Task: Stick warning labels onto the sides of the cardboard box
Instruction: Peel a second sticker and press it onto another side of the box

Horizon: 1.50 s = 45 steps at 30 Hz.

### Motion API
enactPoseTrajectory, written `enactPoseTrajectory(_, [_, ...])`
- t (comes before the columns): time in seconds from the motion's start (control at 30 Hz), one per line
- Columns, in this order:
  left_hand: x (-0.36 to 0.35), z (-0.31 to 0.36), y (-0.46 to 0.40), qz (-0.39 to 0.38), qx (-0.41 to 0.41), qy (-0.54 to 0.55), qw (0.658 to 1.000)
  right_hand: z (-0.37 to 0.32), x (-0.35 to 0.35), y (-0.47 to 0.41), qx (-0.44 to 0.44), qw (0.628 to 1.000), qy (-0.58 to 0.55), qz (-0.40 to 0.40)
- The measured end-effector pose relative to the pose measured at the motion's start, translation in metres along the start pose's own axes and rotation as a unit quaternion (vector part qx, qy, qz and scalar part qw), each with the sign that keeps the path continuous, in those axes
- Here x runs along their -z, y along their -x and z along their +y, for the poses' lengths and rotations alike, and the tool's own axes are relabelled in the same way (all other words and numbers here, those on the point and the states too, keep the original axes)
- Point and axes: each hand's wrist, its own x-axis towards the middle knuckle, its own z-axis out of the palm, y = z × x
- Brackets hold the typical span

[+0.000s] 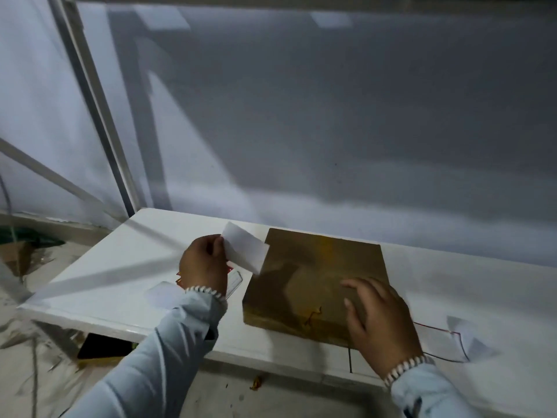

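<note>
The cardboard box (316, 285) lies flat on the white table (120, 267), close to the near edge and roughly midway along it, its broad top face up and its shallow sides turned outward. The right hand (381, 324) rests on the near right part of the box top with the fingers spread and laid flat, which looks like a way of pinning the box so it will not slide when something is pushed against its side. The left hand (205, 263) is raised just beside the box's left side, thumb and fingers pinched on the corner of a white label (245, 251) whose free end reaches the far left corner of the box; whether it already touches the cardboard cannot be told through the blur. Holding it by one end probably keeps the sticky face clear of the skin and lets the free end land first. Under that wrist, near the table's near edge, lies a sheet of labels with red print (233, 282), and next to it a blank white slip (161, 294), likely peeled backing. At the right end of the table another white slip (470, 339) lies over a thin red-and-dark outline (434, 328) marked on the surface.
</note>
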Motion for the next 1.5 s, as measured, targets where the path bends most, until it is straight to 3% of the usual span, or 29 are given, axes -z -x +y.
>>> enactPoseTrajectory(0.1, [-0.009,0.041,0.047,-0.085,0.052,0.163,0.982,-0.034,0.01,-0.002,0.017,0.994,-0.078,0.072])
enactPoseTrajectory(0.27, [-0.018,0.094,0.113,-0.219,0.092,0.228,0.944,-0.065,0.031,0.004,0.04,0.982,-0.091,0.162])
enactPoseTrajectory(0.47, [-0.024,0.109,0.146,-0.221,0.103,0.246,0.938,-0.064,0.044,0.014,-0.088,0.943,-0.286,0.149])
enactPoseTrajectory(0.6, [-0.026,0.104,0.155,-0.263,0.191,0.359,0.875,-0.06,0.044,0.017,-0.114,0.919,-0.345,0.151])
enactPoseTrajectory(0.67, [-0.028,0.099,0.152,-0.269,0.192,0.367,0.87,-0.057,0.04,0.015,-0.127,0.905,-0.382,0.141])
enactPoseTrajectory(0.8, [-0.034,0.097,0.145,-0.252,0.173,0.345,0.887,-0.057,0.037,0.009,-0.154,0.874,-0.438,0.144])
enactPoseTrajectory(1.0, [-0.046,0.087,0.135,-0.229,0.138,0.23,0.936,-0.047,0.03,0.005,-0.211,0.881,-0.396,0.146])
enactPoseTrajectory(1.23, [-0.043,0.08,0.123,-0.234,0.095,0.217,0.943,-0.038,0.028,0.004,-0.241,0.855,-0.446,0.109])
enactPoseTrajectory(1.5, [-0.038,0.084,0.125,-0.249,0.05,0.181,0.95,-0.032,0.023,0.003,-0.217,0.894,-0.372,0.121])
